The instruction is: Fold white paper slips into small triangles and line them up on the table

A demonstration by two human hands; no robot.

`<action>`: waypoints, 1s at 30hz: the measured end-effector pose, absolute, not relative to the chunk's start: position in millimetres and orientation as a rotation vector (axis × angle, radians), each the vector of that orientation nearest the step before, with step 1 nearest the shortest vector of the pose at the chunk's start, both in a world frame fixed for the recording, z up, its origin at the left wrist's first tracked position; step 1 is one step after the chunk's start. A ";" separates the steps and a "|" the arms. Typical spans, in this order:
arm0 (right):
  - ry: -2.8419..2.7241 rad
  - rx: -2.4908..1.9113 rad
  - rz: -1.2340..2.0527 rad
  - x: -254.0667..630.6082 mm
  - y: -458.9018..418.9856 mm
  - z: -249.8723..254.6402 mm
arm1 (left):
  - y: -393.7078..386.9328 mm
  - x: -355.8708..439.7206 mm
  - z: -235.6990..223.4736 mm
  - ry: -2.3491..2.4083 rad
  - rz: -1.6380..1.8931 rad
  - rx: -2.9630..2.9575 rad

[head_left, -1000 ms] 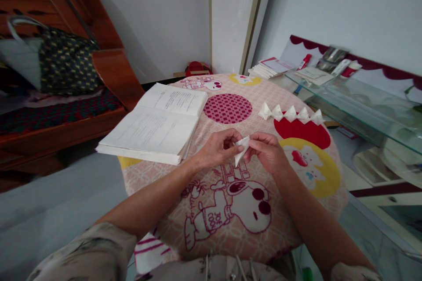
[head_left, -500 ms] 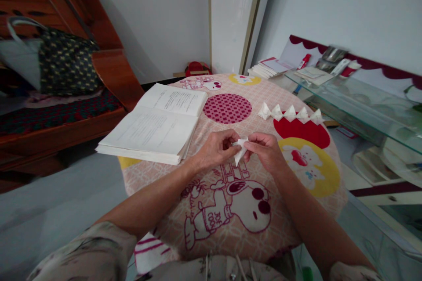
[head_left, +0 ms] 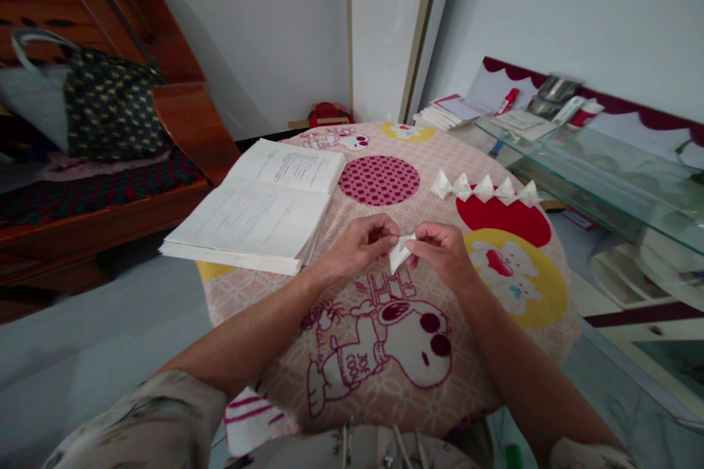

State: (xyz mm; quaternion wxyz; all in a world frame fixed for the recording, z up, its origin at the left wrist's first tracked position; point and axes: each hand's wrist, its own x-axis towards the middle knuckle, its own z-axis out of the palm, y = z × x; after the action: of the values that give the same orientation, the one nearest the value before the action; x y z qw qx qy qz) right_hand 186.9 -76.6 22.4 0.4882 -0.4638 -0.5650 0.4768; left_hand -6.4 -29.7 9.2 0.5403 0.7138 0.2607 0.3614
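A small folded piece of white paper (head_left: pixel 401 253) with a pointed lower end is held up between my two hands, above the patterned tablecloth. My left hand (head_left: pixel 366 242) pinches its upper left edge between thumb and fingertips. On the other side, my right hand (head_left: pixel 441 249) grips the paper's right edge with its thumb across the front. Several folded white paper shapes with pointed tops (head_left: pixel 484 189) stand in a row at the far right of the table, partly over a red patch.
A thick open book (head_left: pixel 258 205) lies on the table's left part. To the right stands a glass shelf (head_left: pixel 594 168) bearing small items. A wooden bench (head_left: pixel 181 117) with a dark patterned bag (head_left: pixel 115 102) is at the left. A white cabinet-like appliance (head_left: pixel 385 29) rises behind the table.
The paper has turned slightly in my fingers, and more of its front face shows. My left thumb has shifted up towards its top edge. The row of folded shapes and the book have not moved.
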 end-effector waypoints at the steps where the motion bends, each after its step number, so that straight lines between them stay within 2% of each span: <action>1: -1.371 -1.125 1.159 186.9 -76.7 22.6 | -30.0 -6.4 9.2 0.622 0.873 1.690; 9: -1.361 -1.103 1.196 186.4 -75.9 20.6 | -38.7 -6.2 20.5 0.692 0.885 1.826; 17: -1.392 -1.121 1.168 185.2 -75.8 17.8 | -33.6 -6.3 12.4 0.600 0.835 1.749; 30: -1.494 -1.283 0.806 181.5 -78.1 12.3 | -43.2 -3.5 24.8 0.644 0.900 1.897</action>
State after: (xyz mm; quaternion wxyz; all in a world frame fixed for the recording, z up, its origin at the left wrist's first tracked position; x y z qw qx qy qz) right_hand 181.5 -78.1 12.3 0.4853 -0.5273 -0.6138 0.3313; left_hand -3.5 -43.2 24.8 0.4551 0.7691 0.2610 0.3650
